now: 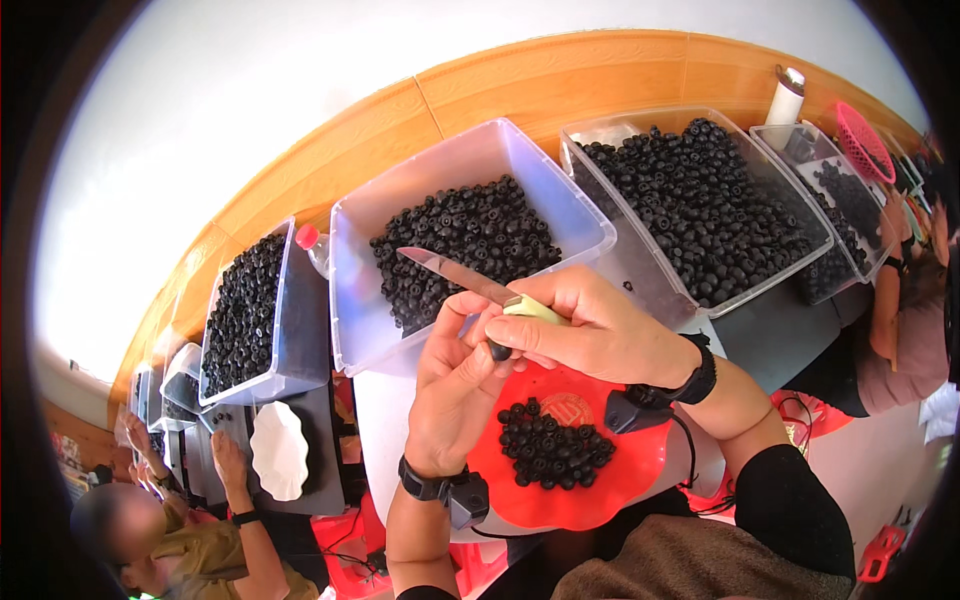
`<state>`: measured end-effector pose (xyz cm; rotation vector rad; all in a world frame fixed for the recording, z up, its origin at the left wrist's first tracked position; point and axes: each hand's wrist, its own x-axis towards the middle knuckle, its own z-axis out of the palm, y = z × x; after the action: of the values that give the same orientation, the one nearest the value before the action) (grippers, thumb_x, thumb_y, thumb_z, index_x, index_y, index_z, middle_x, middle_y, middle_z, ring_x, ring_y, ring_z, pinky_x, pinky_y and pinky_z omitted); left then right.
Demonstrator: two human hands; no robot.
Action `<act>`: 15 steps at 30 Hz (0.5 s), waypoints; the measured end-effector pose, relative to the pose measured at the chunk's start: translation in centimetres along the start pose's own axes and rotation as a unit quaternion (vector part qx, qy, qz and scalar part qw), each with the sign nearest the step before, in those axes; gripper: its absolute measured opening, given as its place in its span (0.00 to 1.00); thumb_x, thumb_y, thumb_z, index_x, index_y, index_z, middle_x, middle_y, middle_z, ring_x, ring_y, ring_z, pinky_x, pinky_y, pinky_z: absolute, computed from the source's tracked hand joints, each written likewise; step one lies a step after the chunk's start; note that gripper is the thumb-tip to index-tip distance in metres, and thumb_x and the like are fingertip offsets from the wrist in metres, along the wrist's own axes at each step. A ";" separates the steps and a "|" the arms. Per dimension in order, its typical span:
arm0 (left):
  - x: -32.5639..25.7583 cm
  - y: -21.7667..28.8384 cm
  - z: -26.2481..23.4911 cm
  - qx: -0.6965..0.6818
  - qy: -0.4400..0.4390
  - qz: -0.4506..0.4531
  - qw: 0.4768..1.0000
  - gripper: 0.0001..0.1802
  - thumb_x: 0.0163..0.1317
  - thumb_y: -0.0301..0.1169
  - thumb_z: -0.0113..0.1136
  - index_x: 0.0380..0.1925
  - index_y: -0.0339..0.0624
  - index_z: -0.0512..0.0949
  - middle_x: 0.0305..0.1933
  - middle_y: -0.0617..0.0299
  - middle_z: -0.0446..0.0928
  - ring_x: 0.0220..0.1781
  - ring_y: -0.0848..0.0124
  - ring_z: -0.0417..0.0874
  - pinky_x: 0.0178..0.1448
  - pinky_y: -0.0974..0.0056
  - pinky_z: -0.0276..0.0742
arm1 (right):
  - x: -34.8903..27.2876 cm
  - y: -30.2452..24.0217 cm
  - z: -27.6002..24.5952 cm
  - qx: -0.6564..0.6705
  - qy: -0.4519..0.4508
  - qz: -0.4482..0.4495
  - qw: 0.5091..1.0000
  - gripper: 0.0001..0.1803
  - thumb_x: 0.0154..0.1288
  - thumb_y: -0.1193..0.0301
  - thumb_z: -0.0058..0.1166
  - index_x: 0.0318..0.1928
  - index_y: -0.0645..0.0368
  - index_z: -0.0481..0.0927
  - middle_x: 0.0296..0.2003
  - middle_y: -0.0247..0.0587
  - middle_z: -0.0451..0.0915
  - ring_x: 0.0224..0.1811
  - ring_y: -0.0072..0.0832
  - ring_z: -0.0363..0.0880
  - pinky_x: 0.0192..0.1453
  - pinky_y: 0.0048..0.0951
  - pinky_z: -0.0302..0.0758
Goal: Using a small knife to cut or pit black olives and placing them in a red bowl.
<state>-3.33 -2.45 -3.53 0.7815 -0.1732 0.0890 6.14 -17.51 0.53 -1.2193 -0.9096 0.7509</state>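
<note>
My right hand (620, 335) is closed round the pale green handle of a small knife (460, 276), its blade pointing to the upper left. Between the fingertips of my left hand (448, 395) is a small black round part (499, 350), close under the knife's handle. The two hands meet at the fingers, and part of the handle and of the black piece is hidden. Below them a red scalloped tray (640, 475) holds a pile of similar black parts (555, 445) with holes in them. A clear plastic bin (346, 300) of the same parts stands just beyond my hands.
More bins of black parts stand right (775, 285) and left (300, 330). A red-capped bottle (312, 245), a white scalloped dish (280, 452), a white flask (787, 98) and a pink basket (862, 145) stand around. People work at both sides.
</note>
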 end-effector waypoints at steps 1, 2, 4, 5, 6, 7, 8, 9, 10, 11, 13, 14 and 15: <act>0.1 0.0 0.1 -0.003 -0.003 0.005 1.000 0.22 0.61 0.26 0.60 0.52 0.43 0.64 0.50 0.63 0.73 0.50 0.72 0.76 0.54 0.67 0.71 | 0.1 0.3 -0.1 0.000 -0.004 0.005 1.000 0.10 0.66 0.68 0.55 0.36 0.64 0.79 0.23 0.30 0.76 0.27 0.13 0.68 0.33 0.22 0.70; 0.2 0.0 0.2 -0.006 -0.008 0.010 1.000 0.21 0.61 0.26 0.60 0.52 0.43 0.64 0.50 0.63 0.73 0.50 0.72 0.76 0.55 0.67 0.71 | 0.3 0.8 0.0 0.001 -0.005 0.006 1.000 0.10 0.66 0.68 0.55 0.36 0.64 0.79 0.23 0.30 0.76 0.27 0.13 0.68 0.33 0.22 0.70; 0.1 -0.1 0.1 0.012 0.023 0.019 0.999 0.22 0.61 0.27 0.60 0.53 0.43 0.64 0.50 0.62 0.73 0.51 0.73 0.75 0.56 0.67 0.70 | 0.6 1.6 0.3 -0.069 0.013 -0.133 0.989 0.09 0.66 0.69 0.54 0.36 0.64 0.79 0.25 0.31 0.78 0.27 0.15 0.71 0.34 0.22 0.71; 0.1 0.0 -0.1 0.018 0.032 0.019 0.999 0.24 0.59 0.28 0.62 0.54 0.42 0.64 0.51 0.63 0.72 0.54 0.71 0.75 0.59 0.65 0.70 | 0.6 1.5 0.5 -0.067 0.011 -0.132 0.989 0.09 0.66 0.69 0.54 0.36 0.64 0.79 0.25 0.31 0.78 0.27 0.15 0.71 0.34 0.22 0.71; 0.0 0.0 -0.3 0.025 0.040 0.020 0.999 0.27 0.58 0.29 0.64 0.55 0.41 0.64 0.52 0.65 0.71 0.57 0.70 0.74 0.63 0.62 0.69 | 0.5 1.2 0.6 -0.085 0.024 -0.122 0.989 0.09 0.66 0.69 0.55 0.37 0.64 0.79 0.25 0.33 0.79 0.27 0.16 0.72 0.35 0.22 0.72; 0.1 -0.1 -0.5 0.025 0.042 0.021 0.999 0.27 0.58 0.29 0.64 0.55 0.41 0.64 0.52 0.65 0.71 0.57 0.70 0.74 0.63 0.62 0.69 | 0.4 0.9 0.7 -0.103 0.037 -0.111 0.988 0.09 0.66 0.69 0.55 0.37 0.64 0.78 0.26 0.35 0.80 0.27 0.18 0.73 0.36 0.21 0.73; 0.2 -0.2 -0.5 0.016 0.036 0.025 0.999 0.25 0.59 0.29 0.63 0.54 0.42 0.65 0.51 0.64 0.72 0.52 0.72 0.74 0.59 0.65 0.69 | 0.4 0.8 0.7 -0.103 0.035 -0.111 0.988 0.09 0.66 0.69 0.55 0.37 0.64 0.78 0.26 0.35 0.80 0.27 0.18 0.73 0.36 0.21 0.73; 0.3 -0.4 -0.5 0.007 0.031 0.028 0.999 0.23 0.60 0.29 0.63 0.53 0.43 0.65 0.49 0.63 0.73 0.48 0.74 0.75 0.54 0.68 0.70 | 0.4 0.7 0.7 -0.136 0.042 -0.135 0.981 0.08 0.66 0.71 0.55 0.39 0.65 0.79 0.28 0.34 0.80 0.31 0.17 0.75 0.38 0.20 0.72; 0.2 -0.4 -0.4 0.007 0.032 0.030 0.999 0.23 0.60 0.29 0.63 0.53 0.43 0.65 0.49 0.63 0.73 0.48 0.74 0.75 0.54 0.68 0.70 | 0.4 0.5 0.7 -0.168 0.049 -0.159 0.972 0.08 0.66 0.74 0.54 0.41 0.66 0.79 0.30 0.34 0.81 0.34 0.15 0.76 0.41 0.19 0.72; 0.3 -0.5 -0.5 0.006 0.030 0.025 0.999 0.21 0.60 0.29 0.63 0.51 0.42 0.67 0.47 0.63 0.74 0.46 0.74 0.75 0.54 0.68 0.70 | 0.3 0.4 0.7 -0.168 0.049 -0.159 0.972 0.08 0.66 0.74 0.54 0.41 0.66 0.79 0.30 0.34 0.81 0.34 0.15 0.76 0.41 0.19 0.72; 0.3 -0.4 -0.5 0.004 0.028 0.021 0.999 0.19 0.60 0.29 0.63 0.50 0.42 0.69 0.45 0.64 0.74 0.44 0.75 0.74 0.53 0.68 0.70 | 0.1 0.0 0.7 -0.111 0.064 -0.123 0.984 0.08 0.64 0.73 0.56 0.39 0.66 0.78 0.30 0.36 0.81 0.33 0.16 0.77 0.39 0.20 0.73; 0.4 -0.4 -0.5 -0.011 0.018 0.026 0.999 0.17 0.60 0.29 0.63 0.47 0.41 0.70 0.42 0.64 0.75 0.43 0.75 0.74 0.52 0.67 0.70 | -0.1 -0.4 0.6 -0.110 0.062 -0.122 0.984 0.08 0.64 0.73 0.56 0.39 0.66 0.78 0.30 0.36 0.81 0.33 0.16 0.77 0.39 0.20 0.73; 0.3 -0.4 -0.5 -0.025 0.007 0.031 0.999 0.15 0.60 0.29 0.63 0.45 0.41 0.71 0.40 0.64 0.75 0.41 0.75 0.74 0.52 0.66 0.70 | -0.4 -1.0 0.3 -0.182 0.080 -0.109 0.974 0.08 0.64 0.72 0.56 0.38 0.66 0.78 0.29 0.38 0.81 0.31 0.16 0.77 0.37 0.20 0.73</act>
<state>-2.90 -2.36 -4.09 0.7247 -0.1849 0.1482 5.64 -17.95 1.48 -1.4476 -1.0547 0.3115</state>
